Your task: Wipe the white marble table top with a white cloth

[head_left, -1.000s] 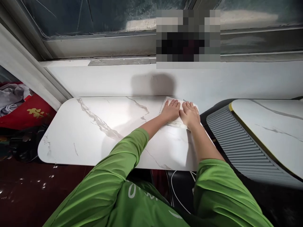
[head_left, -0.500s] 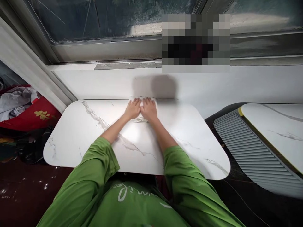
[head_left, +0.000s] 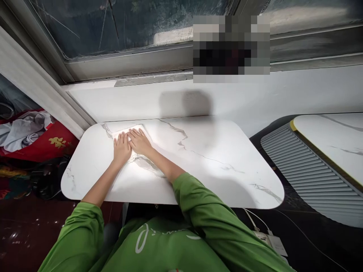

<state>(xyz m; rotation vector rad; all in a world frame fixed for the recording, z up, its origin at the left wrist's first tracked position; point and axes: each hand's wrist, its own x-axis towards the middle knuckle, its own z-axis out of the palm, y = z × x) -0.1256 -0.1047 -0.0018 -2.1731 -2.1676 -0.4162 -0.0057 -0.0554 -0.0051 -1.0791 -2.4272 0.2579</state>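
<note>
A thin white cloth or wipe point(head_left: 124, 129) lies spread on the white marble-patterned table point(head_left: 215, 173), left of its middle and near the back edge. My left hand point(head_left: 122, 149) presses flat on it with fingers stretched forward. Beside it, my right hand point(head_left: 140, 142) also lies flat on the cloth, fingers extended and pointing up and left. The two hands touch or nearly touch at the thumbs. Much of the cloth is hidden beneath them.
Behind the table runs a white wall point(head_left: 119, 104) under a window. At left sits a red bag point(head_left: 53, 139) with white fabric point(head_left: 22, 128) in it. To the right stands a ribbed grey unit point(head_left: 306, 170) with a marbled top. A white power strip point(head_left: 263, 238) and cables lie below.
Both hands have slid the cloth left and slightly toward me, from the middle of the table's back edge. The view has shifted a little.
</note>
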